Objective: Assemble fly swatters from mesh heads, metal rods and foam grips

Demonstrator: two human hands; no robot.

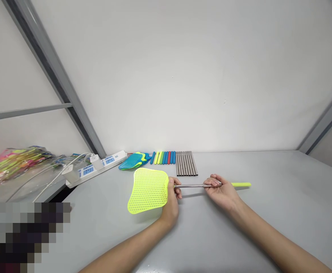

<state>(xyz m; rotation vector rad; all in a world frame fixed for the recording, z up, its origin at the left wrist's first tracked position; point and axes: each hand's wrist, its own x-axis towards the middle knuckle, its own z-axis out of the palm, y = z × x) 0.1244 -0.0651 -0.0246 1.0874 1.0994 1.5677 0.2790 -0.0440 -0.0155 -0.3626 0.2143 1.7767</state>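
A fly swatter (149, 190) with a yellow-green perforated head is held level above the grey table. My left hand (173, 195) grips it where the head meets the thin metal rod. Further right, my right hand (218, 189) is closed around the rod, palm turned up. Beyond that hand the swatter's yellow-green handle (241, 184) sticks out to the right. Behind the swatter lie a row of metal tubes (187, 163), a row of coloured handles (164, 157) in blue, yellow, green and red, and a pile of blue and yellow-green swatter heads (133, 160).
A white power strip (97, 168) with plugged-in chargers lies at the left on the grey table (282, 197). Farther left are plastic bags (15, 163) with colourful contents. A white wall (183, 76) closes off the back. The lower left corner is pixelated.
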